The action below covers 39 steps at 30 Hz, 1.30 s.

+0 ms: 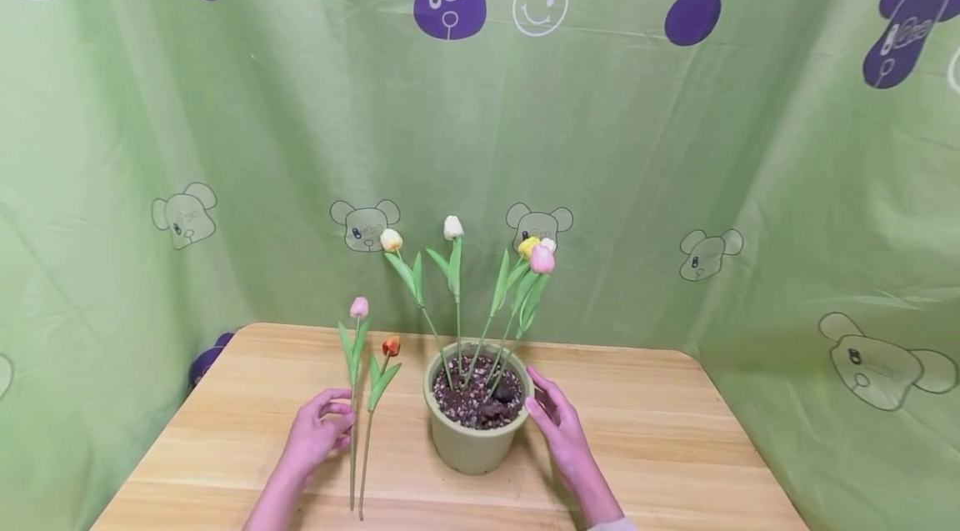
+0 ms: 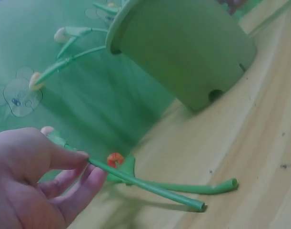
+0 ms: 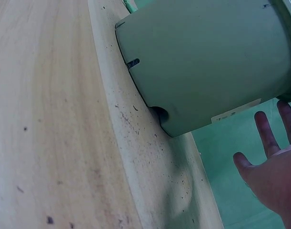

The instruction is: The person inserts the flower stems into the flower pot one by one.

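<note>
My left hand (image 1: 317,431) pinches the stem of a pink tulip (image 1: 359,308) between thumb and fingers, low on the stem. In the left wrist view the cut end of that stem (image 2: 159,191) points away from the hand, over the table. Beside it lies an orange-red tulip (image 1: 391,346). A green flowerpot (image 1: 472,448) holds dark soil with several upright tulips, among them a yellow tulip (image 1: 528,246) and a white tulip (image 1: 452,227). Against the right side of the pot's rim rest the fingertips of my right hand (image 1: 562,431), with its fingers mostly extended and spread.
The pot stands on a light wooden table (image 1: 637,431), with soil crumbs (image 3: 128,119) scattered near its base. Behind and on both sides hangs a green curtain (image 1: 615,147) printed with bear heads and smiley faces.
</note>
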Each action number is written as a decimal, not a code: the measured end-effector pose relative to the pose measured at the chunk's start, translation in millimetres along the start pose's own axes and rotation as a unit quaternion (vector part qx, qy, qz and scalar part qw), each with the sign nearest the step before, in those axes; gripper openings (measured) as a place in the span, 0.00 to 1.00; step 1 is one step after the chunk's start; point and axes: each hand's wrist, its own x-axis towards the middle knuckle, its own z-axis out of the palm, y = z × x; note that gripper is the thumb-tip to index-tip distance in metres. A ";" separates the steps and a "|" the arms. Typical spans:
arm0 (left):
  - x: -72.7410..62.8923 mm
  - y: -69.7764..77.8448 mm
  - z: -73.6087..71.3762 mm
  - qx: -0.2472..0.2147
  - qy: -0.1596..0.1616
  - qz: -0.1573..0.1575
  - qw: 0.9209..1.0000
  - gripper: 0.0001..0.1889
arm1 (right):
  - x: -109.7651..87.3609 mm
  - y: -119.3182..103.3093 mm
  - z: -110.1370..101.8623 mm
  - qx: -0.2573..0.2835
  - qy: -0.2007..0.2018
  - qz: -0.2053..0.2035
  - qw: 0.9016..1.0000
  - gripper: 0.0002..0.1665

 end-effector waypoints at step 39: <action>-24.5 139.4 95.0 -0.062 -0.041 0.251 0.965 0.20 | 0.6 0.7 0.3 0.006 0.003 0.017 1.000 0.30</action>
